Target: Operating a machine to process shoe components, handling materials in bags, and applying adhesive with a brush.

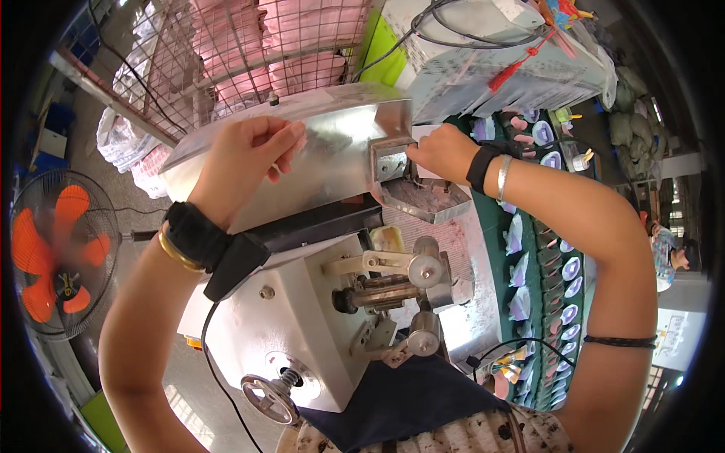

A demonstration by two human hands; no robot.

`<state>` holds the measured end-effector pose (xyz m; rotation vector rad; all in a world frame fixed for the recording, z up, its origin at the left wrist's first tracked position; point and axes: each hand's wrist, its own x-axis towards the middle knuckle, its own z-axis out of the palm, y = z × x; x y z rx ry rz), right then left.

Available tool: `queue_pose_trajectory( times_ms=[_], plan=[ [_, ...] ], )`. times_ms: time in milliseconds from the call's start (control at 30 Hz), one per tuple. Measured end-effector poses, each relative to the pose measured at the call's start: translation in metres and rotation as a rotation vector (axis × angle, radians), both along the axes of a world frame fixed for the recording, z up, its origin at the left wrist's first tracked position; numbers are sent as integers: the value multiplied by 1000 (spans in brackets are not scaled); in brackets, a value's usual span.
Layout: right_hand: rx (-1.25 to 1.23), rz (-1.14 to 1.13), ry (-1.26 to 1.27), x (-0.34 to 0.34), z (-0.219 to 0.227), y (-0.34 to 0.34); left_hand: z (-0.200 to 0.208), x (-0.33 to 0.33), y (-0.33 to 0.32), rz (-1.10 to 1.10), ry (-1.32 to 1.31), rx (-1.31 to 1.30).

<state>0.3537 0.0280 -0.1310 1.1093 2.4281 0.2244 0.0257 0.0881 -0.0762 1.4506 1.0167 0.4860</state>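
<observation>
My left hand point(253, 155) is raised over a long shiny sheet-metal housing point(332, 136). Its fingers curl in, with the thumb against the forefinger. Whatever lies between them is too small to make out. My right hand point(445, 155) is closed in a pinch beside the small square opening point(390, 164) at the housing's right end; its fingertips are hidden. Under that opening sits a metal tray point(427, 198) with pinkish residue. Nearer my body stands a white machine point(302, 302) with metal rollers point(425, 270) and a handwheel point(270, 399).
On the right, a green conveyor point(540, 302) carries several purple and pink pieces. An orange-bladed fan point(64, 257) stands at the far left. Behind the housing is a wire cage point(264, 53) of pink bundles. A black cable point(226, 385) hangs from my left wrist.
</observation>
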Motion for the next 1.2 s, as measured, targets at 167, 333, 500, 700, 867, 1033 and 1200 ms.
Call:
queue_pose_trajectory(
  times_ms=[167, 333, 500, 700, 867, 1033, 1200],
  plan=[
    [110, -60, 301, 18, -11, 2, 0, 3, 1, -7, 42, 14],
    [-24, -589, 840, -18, -24, -34, -4, 14, 6, -10, 18, -16],
    [-70, -298, 447, -10, -30, -30, 1, 34, 10, -90, -22, -21],
    [-86, -63, 261, -15, -36, -10, -5, 41, 12, -123, -32, -31],
    [-59, 25, 246, -12, -46, -6, -8, 40, 12, -121, -25, -44],
    [17, -105, 611, -6, -45, -6, -9, 43, 15, -109, 18, -52],
    [-150, -317, 1000, 4, -43, -15, -18, 62, 21, -254, 56, -35]
  ],
)
